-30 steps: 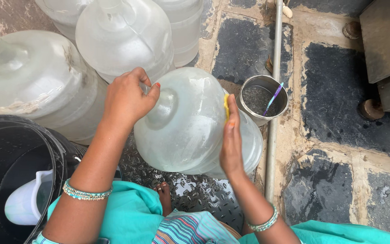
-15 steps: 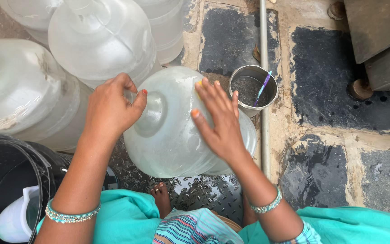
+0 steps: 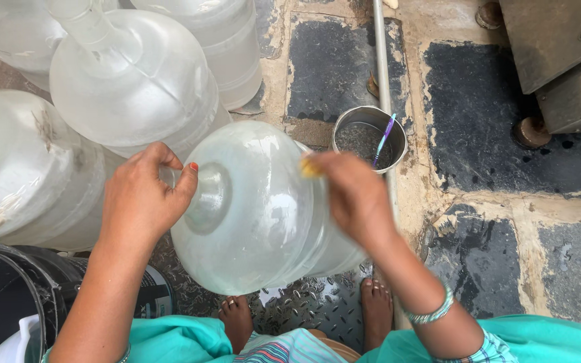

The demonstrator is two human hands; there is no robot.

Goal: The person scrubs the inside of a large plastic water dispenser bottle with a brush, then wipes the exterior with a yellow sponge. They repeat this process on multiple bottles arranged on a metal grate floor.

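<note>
Water jug (image 3: 263, 208) lies tilted — neck toward left hand (image 3: 144, 198), base right.

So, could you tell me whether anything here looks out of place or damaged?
A purple toothbrush stands in the steel cup on the stone floor, an odd spot for one. The big clear water jug at far left carries scuffed, peeling label remains. The floor's mortar joints are cracked and chipped.

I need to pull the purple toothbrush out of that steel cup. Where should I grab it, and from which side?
Probably by the upper handle end of the purple toothbrush, pinched from above. It leans against the rim of the steel cup with that end highest, and the cup walls block any sideways approach to the lower part.
</note>
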